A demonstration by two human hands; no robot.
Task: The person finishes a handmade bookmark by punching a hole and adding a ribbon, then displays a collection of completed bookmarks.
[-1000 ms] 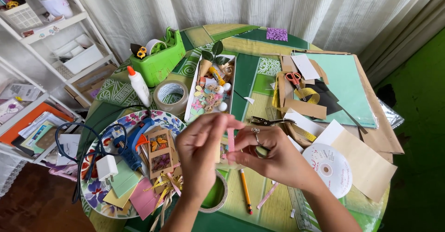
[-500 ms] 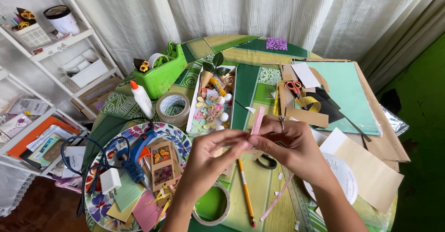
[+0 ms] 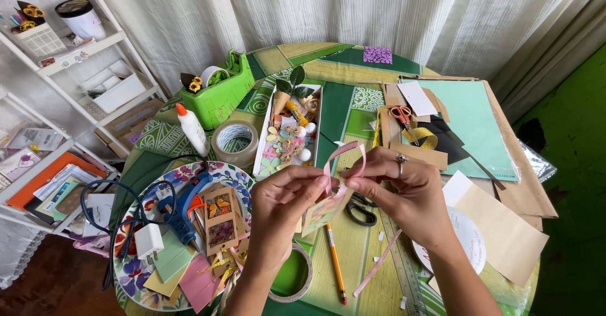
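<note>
1. Above the middle of the round green-patterned bench (image 3: 353,107), both hands meet at mid-height. The left hand (image 3: 284,205) and the right hand (image 3: 404,193) each pinch one thin pink ribbon loop (image 3: 344,158) with a small pastel paper tag (image 3: 323,212).
2. Grip state: the left grip is clenched on the tag and the ribbon's lower end; the right grip is clenched on the ribbon just at 3 o'clock of the left fingertips. Neither hand is released.
3. Key relation: the loop rises toward 12 o'clock from the pinch point, its long axis roughly upright, and the tag hangs toward 6 o'clock. Both hands touch the piece; the pinch lies between them.
4. Below the hands lie a yellow pencil (image 3: 334,268), pointing toward 6 o'clock, black-handled scissors (image 3: 361,210) and a loose pink ribbon strip (image 3: 377,264).
5. At 9 o'clock sits a floral plate (image 3: 136,278) carrying a blue glue gun (image 3: 186,205) and paper scraps.
6. At 11 o'clock stand a white glue bottle (image 3: 191,128), a tape roll (image 3: 235,140) and a green plastic tape dispenser (image 3: 219,92); at 12 o'clock is a white tray of small ornaments (image 3: 289,136).
7. At 2 o'clock lie red-handled scissors (image 3: 400,114) and mint and brown paper sheets (image 3: 470,123). Nothing stands between the hands.
</note>
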